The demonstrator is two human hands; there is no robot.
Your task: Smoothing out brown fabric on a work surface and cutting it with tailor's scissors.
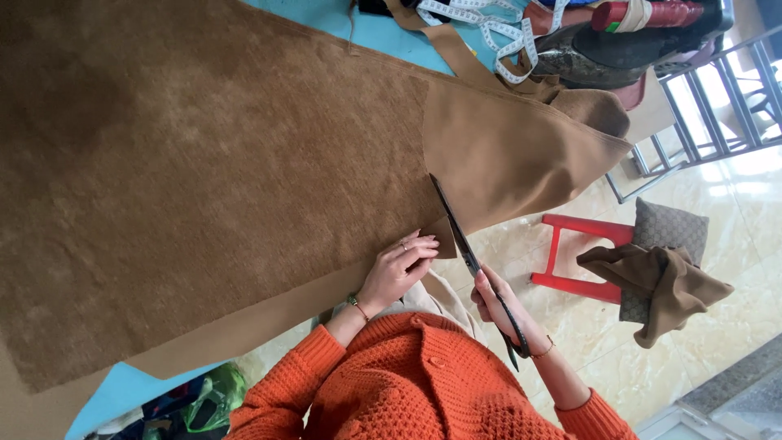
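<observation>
Head view: fingers (487, 287) of the right hand (494, 303) clamp the dark handles of long steel scissors (463, 239) slicing plush brown fabric (212, 195) on the blue table (383, 33), while the left hand (401, 267) presses flat, fingers together, beside the cut edge.

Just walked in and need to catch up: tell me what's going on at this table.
A person in an orange knitted sweater is cutting brown fabric spread over a blue table. The right hand holds long scissors, blades at the edge of the cloth near a corner. The left hand lies flat on the fabric beside the cut, pinning it down. A measuring tape lies at the far end of the table, and a red stool with a cushion and folded cloth stands on the floor.
</observation>
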